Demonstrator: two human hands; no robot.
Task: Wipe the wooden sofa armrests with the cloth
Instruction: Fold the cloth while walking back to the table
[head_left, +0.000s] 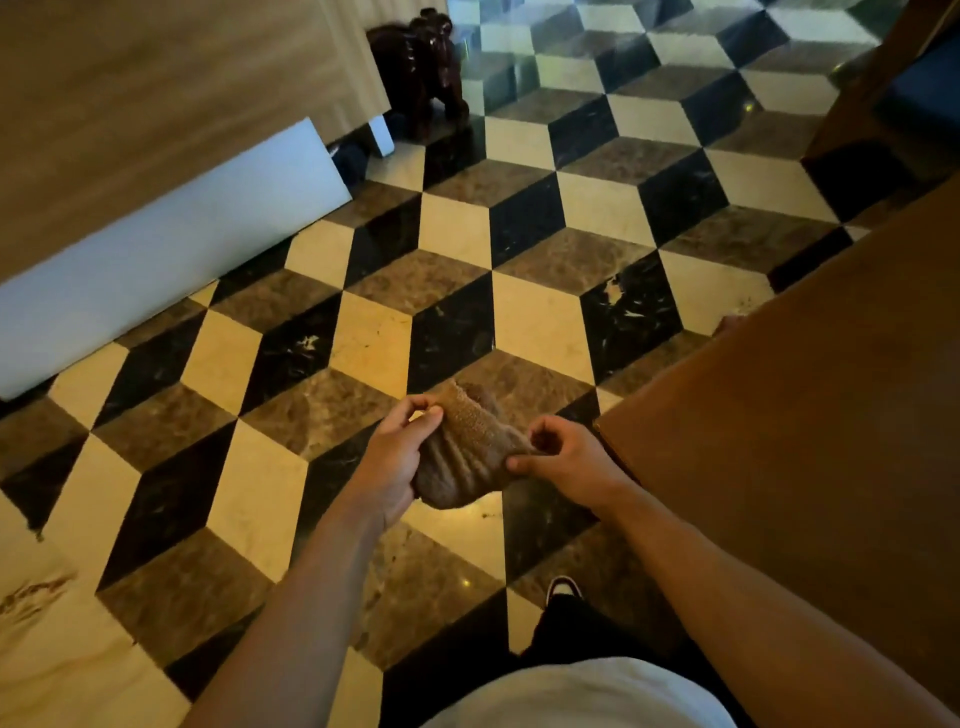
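Cloth (467, 457): brown, bunched, held above tiled floor (457, 244) | left hand (395, 457): grip closed on cloth | right hand (563, 454): grip pinching cloth's other end

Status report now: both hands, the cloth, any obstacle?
Left hand and right hand both gripping brown cloth, bunched between them above the tiled floor. No armrest contact yet. Nothing blocking the hands.
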